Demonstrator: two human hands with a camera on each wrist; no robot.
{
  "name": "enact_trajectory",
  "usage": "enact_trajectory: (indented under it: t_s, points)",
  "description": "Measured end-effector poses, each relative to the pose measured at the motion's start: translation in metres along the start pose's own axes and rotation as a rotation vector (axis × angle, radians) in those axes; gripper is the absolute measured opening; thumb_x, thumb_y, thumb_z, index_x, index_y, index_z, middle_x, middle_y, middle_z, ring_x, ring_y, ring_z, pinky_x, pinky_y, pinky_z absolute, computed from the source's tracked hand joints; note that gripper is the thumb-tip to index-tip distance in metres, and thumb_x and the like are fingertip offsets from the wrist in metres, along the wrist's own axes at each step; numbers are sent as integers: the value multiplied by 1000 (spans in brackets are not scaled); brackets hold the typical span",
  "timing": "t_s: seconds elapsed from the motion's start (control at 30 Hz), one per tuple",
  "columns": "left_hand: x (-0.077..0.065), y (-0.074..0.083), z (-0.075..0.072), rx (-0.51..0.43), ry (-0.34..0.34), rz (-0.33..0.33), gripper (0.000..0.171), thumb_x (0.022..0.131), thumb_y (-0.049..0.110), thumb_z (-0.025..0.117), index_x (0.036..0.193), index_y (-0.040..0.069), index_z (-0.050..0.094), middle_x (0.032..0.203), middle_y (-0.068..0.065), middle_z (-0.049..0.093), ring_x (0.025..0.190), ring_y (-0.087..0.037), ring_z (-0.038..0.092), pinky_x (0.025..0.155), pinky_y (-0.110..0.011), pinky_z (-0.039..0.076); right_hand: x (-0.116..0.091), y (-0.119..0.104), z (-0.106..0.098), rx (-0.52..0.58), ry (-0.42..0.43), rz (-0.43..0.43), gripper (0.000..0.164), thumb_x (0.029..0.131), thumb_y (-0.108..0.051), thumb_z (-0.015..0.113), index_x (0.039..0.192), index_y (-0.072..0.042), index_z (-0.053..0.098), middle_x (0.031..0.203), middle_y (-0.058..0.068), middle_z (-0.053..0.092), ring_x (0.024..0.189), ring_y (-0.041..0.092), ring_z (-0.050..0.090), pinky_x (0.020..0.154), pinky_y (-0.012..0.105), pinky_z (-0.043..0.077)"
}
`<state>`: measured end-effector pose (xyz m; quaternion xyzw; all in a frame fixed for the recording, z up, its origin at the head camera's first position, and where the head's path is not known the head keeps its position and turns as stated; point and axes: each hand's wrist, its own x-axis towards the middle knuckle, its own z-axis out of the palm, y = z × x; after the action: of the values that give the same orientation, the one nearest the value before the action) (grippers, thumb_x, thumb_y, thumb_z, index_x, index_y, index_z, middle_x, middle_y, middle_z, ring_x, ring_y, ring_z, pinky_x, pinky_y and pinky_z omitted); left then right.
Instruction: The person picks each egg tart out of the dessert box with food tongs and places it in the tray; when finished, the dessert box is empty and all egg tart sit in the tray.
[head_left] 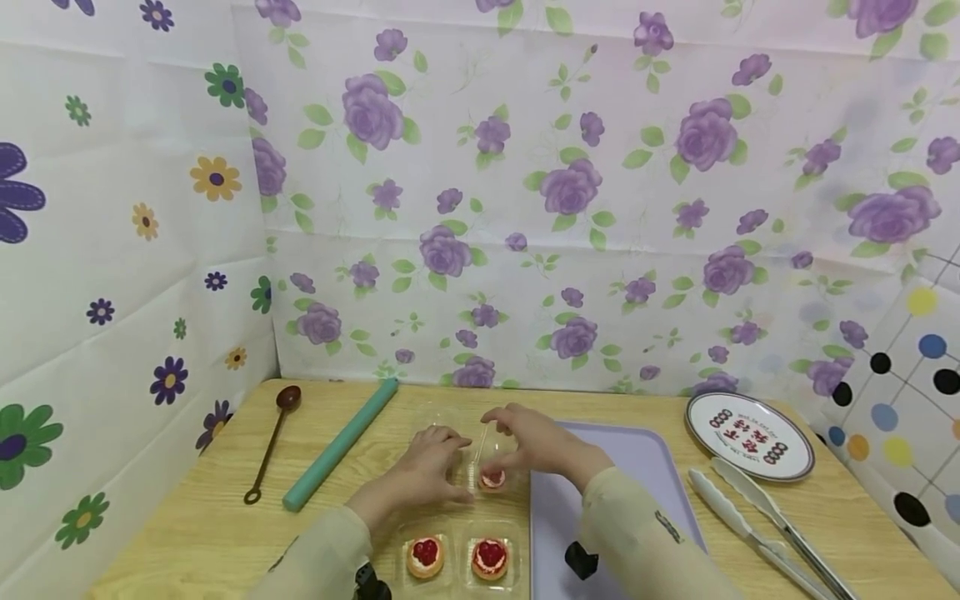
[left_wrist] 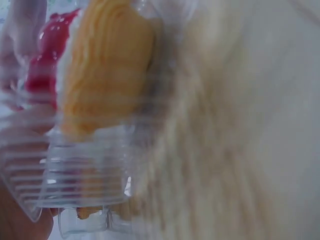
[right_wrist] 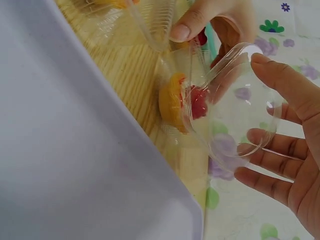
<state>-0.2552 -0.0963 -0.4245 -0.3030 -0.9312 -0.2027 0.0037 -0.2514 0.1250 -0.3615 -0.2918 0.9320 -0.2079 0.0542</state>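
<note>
A clear plastic lid (right_wrist: pixel 245 102) is held at its rim by my right hand (head_left: pixel 543 446), thumb on one side and fingertips on the other. It stands tilted over the right tart (head_left: pixel 492 479) of the farther clear box (right_wrist: pixel 172 135). My left hand (head_left: pixel 423 467) spans that box's left side, gripping it between thumb and fingers and hiding most of that compartment. In the nearer clear box (head_left: pixel 457 571) sit two tarts with red topping, a left tart (head_left: pixel 425 557) and a right tart (head_left: pixel 490 558). Motion blurs part of the left wrist view.
Right of the boxes lies a lilac tray (head_left: pixel 637 458), partly under my right arm. Beyond it are tongs (head_left: pixel 765 525) and a white printed plate (head_left: pixel 750 436). On the left lie a teal roll (head_left: pixel 341 446) and a brown spoon (head_left: pixel 273 442). Flowered sheets (head_left: pixel 525 208) wall the wooden table.
</note>
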Motion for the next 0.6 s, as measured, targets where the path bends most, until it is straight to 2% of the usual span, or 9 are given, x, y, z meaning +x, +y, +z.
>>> enact_trajectory:
  t_s: [0.17,0.33,0.6]
  points:
    - [-1,0,-3,-1,19,14,79,71,51,80,132,9,55,125,-8,54,123,-32,46,109,-53,31,-5,-1,-6,22,47,-14,73,79,-50,74,136,-12,50,122,13,58,112,28,58,92,46,50]
    - [-3,0,-5,-20,4,9,78,72,51,79,133,9,55,126,-8,54,124,-32,45,109,-53,32,-9,-3,-11,21,89,-27,70,79,-47,75,136,-13,50,121,13,61,111,27,58,93,46,50]
    - [-1,3,-7,-11,6,11,78,72,53,78,133,10,55,128,-8,53,124,-29,45,107,-52,33,-17,-3,-19,37,139,-4,67,80,-42,75,136,-14,50,121,6,63,114,24,59,94,46,50]
